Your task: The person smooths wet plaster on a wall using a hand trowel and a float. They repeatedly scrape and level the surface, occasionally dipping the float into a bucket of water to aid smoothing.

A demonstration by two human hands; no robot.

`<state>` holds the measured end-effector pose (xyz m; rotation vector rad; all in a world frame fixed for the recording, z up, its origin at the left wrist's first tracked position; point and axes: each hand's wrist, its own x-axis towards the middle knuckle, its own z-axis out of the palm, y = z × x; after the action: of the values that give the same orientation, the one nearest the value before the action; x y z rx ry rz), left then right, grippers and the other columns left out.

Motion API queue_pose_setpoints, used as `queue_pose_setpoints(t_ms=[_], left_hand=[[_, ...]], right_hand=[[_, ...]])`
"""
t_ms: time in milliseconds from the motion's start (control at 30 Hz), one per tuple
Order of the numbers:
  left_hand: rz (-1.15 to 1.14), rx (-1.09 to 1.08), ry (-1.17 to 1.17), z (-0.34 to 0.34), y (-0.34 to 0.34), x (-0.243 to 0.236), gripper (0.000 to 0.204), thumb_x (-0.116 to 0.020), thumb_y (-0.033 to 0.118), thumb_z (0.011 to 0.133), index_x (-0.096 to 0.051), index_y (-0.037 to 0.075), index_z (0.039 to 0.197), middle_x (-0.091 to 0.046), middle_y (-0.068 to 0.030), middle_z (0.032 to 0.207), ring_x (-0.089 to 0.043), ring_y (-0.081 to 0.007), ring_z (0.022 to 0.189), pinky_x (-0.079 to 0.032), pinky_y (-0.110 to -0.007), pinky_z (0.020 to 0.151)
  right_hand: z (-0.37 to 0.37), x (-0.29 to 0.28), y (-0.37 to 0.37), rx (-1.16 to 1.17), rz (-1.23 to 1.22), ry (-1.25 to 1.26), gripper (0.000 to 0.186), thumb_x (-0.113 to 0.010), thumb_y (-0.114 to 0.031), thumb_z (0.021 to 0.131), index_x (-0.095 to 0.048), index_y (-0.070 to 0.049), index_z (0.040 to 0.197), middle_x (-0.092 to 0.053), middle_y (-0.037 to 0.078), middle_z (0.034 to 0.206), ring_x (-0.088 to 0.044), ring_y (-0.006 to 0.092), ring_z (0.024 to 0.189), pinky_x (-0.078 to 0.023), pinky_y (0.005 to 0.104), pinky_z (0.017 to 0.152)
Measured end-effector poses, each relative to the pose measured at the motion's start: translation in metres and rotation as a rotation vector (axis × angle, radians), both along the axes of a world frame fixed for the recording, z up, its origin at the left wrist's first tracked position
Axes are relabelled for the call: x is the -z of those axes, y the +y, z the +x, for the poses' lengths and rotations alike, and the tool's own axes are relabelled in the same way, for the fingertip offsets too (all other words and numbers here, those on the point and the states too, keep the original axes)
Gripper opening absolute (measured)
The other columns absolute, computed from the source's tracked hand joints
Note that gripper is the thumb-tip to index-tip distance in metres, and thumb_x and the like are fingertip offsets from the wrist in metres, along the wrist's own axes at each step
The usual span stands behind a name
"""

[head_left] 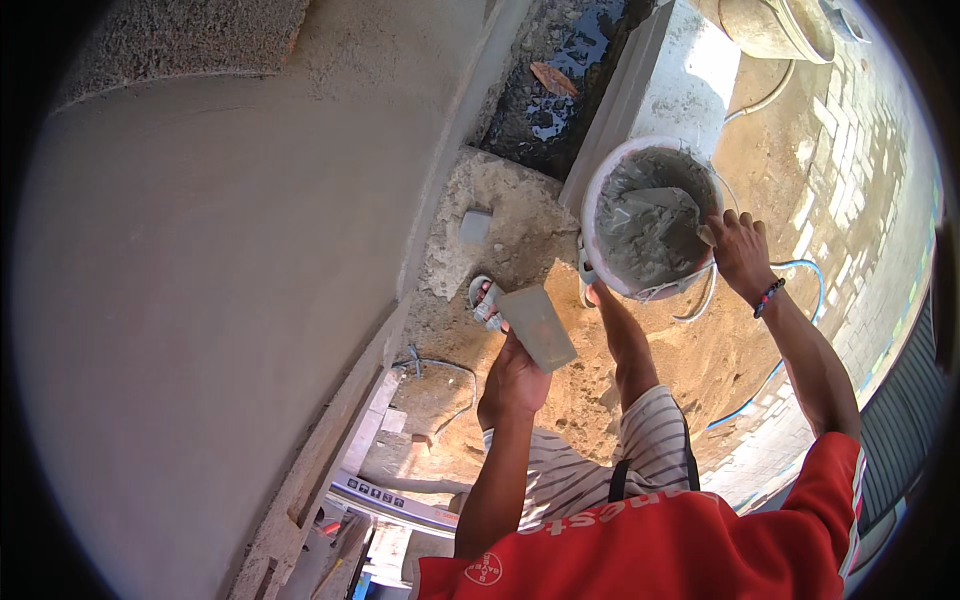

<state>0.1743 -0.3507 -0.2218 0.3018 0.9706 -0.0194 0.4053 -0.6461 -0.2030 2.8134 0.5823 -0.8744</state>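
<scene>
My left hand (pixel 518 374) is closed around the near end of a flat grey rectangular plate (pixel 538 328), held over the sandy ground in front of my legs. To the right, my right hand (pixel 742 254) is closed at the rim of a round bucket (pixel 592 225), gripping the handle of a trowel (pixel 664 204). Its blade lies in the wet grey mortar (pixel 635 245), partly smeared over. The bucket has a pale rim and a wire bail, and stands just beyond my right foot.
A smooth grey plastered wall (pixel 220 220) fills the left side, with a rough patch (pixel 190 35) at top. Beyond the bucket are a concrete block (pixel 680 85), a dark wet ditch (pixel 560 110) and another bucket (pixel 765 25). A blue hose (pixel 745 405) crosses the sand at right.
</scene>
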Motion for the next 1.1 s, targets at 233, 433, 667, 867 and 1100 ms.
queue_pose_setpoints(t_ms=[233,433,667,867,1100], left_hand=[[-0.012,0.042,-0.118,-0.01,0.002,-0.029,0.037,-0.042,0.009,0.098,-0.043,0.01,0.136,-0.053,-0.0034,0.129,-0.053,-0.0158,0.114,-0.044,-0.032,0.096],[-0.024,-0.047,-0.058,-0.025,0.009,-0.056,0.037,-0.042,0.009,0.098,-0.044,0.005,0.134,-0.055,-0.0058,0.128,-0.056,-0.0174,0.113,-0.046,-0.033,0.095],[0.069,-0.004,-0.049,-0.014,0.007,-0.089,0.039,-0.039,0.008,0.099,-0.041,0.004,0.137,-0.052,-0.0064,0.132,-0.054,-0.0175,0.115,-0.045,-0.032,0.098],[0.047,-0.05,-0.057,-0.017,0.001,-0.09,0.038,-0.039,0.011,0.1,-0.039,0.001,0.137,-0.052,-0.0079,0.131,-0.054,-0.0163,0.113,-0.045,-0.03,0.096],[0.052,-0.019,-0.056,-0.034,0.002,-0.076,0.035,-0.038,0.011,0.101,-0.041,0.0,0.134,-0.054,-0.0086,0.124,-0.056,-0.0159,0.108,-0.046,-0.031,0.093]], right_hand=[[0.0,-0.003,0.001,-0.13,-0.013,0.076,0.022,-0.053,-0.015,0.086,-0.058,-0.007,0.106,-0.057,0.013,0.1,-0.054,0.0292,0.095,-0.039,0.0426,0.08],[0.012,-0.067,0.031,-0.04,0.169,0.155,0.021,-0.055,-0.018,0.086,-0.062,-0.001,0.096,-0.061,0.018,0.088,-0.06,0.0335,0.088,-0.051,0.044,0.072],[0.034,-0.071,0.032,-0.24,0.108,0.296,0.016,-0.059,-0.013,0.074,-0.07,-0.003,0.076,-0.068,0.019,0.077,-0.068,0.033,0.078,-0.055,0.0398,0.072],[0.052,-0.078,0.066,-0.341,-0.125,0.435,0.019,-0.064,-0.017,0.072,-0.072,-0.003,0.083,-0.069,0.019,0.086,-0.067,0.0337,0.088,-0.053,0.0391,0.079],[0.06,-0.066,0.071,-0.447,-0.137,0.544,0.025,-0.057,-0.018,0.07,-0.071,0.0,0.081,-0.068,0.022,0.086,-0.067,0.0316,0.087,-0.054,0.0382,0.078]])
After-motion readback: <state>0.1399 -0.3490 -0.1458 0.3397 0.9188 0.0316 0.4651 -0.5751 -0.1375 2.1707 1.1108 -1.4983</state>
